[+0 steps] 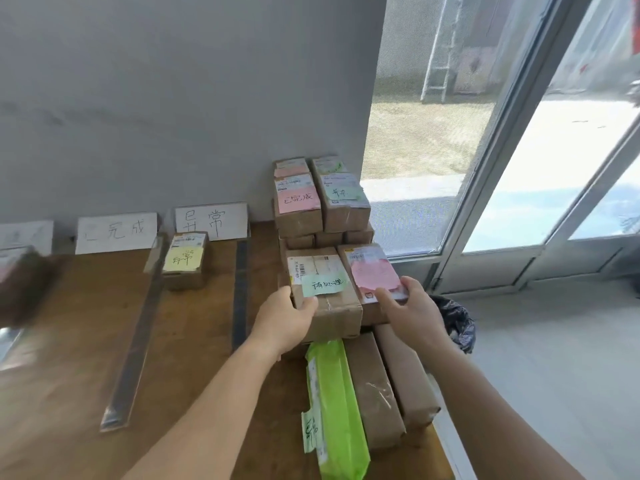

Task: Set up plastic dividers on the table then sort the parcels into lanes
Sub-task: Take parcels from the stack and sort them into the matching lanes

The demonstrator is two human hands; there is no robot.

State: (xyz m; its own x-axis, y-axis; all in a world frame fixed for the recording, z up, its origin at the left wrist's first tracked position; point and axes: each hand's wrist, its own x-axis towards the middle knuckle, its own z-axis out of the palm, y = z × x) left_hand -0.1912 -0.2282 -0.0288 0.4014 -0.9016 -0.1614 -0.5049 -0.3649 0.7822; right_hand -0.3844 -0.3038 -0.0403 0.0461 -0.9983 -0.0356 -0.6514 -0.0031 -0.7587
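i see brown parcels (325, 306) on the brown wooden table (69, 341); beside the lime-green mailer (337, 403) they carry pale green, pink and yellow notes. left of them stand white signs (116, 232) with dark handwriting.

1. A brown wooden table (86, 341) stands against the grey wall.
2. Two clear plastic dividers (136, 337) (240, 292) lie lengthwise on it.
3. Between them sits a yellow-noted parcel (185, 259).
4. Stacked parcels (320, 202) crowd its right end, beside a green mailer (337, 407).
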